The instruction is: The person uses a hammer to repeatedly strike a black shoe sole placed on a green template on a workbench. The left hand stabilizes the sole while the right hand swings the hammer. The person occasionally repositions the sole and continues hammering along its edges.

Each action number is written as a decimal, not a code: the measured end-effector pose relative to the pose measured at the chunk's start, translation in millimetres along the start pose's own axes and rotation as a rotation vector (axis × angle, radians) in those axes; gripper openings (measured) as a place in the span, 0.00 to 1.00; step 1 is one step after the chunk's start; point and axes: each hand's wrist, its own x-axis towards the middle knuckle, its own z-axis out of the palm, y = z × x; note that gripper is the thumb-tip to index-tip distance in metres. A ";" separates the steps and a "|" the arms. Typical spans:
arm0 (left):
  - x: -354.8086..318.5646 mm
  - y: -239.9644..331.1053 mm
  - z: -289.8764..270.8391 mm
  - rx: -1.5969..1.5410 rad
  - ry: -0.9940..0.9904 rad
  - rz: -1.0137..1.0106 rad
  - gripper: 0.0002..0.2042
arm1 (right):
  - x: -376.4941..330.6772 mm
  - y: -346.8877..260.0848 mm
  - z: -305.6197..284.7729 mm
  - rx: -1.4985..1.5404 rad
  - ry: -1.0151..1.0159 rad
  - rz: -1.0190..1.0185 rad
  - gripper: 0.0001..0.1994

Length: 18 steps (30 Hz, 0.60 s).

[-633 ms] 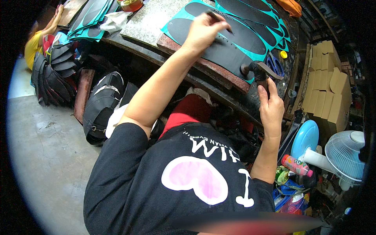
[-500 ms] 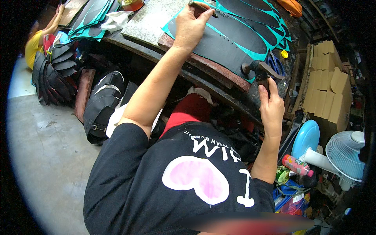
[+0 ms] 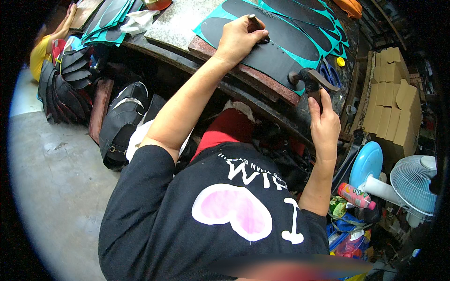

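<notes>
My left hand is closed around a dark, rod-shaped punch, held upright with its lower end at a black sheet. This sheet has teal edges, curved outlines and a row of small marks. Beneath it lies a reddish-brown slab along the bench's near edge. To the right, my right hand grips a hammer by its handle. The hammer's round face is close above the sheet's right corner; whether it touches I cannot tell.
Blue-handled scissors and a yellow cap lie right of the sheets. More teal-edged sheets are stacked at the far left, near another person's arm. Cardboard boxes and a fan stand at right.
My left hand has moved right and nearer to me along the sheet, carrying the punch. My right hand and the hammer stay in almost the same place.
</notes>
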 end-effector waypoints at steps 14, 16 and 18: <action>3.3 -0.8 -2.9 0.053 0.094 0.082 0.07 | 0.8 3.1 0.6 -0.008 -0.011 -0.007 0.21; 3.0 -6.5 -11.1 0.082 0.097 0.057 0.07 | 0.8 4.3 -0.3 0.006 -0.019 0.004 0.21; 1.6 -11.6 -11.0 0.047 0.110 0.050 0.07 | 1.1 5.4 -1.8 0.006 -0.016 -0.020 0.21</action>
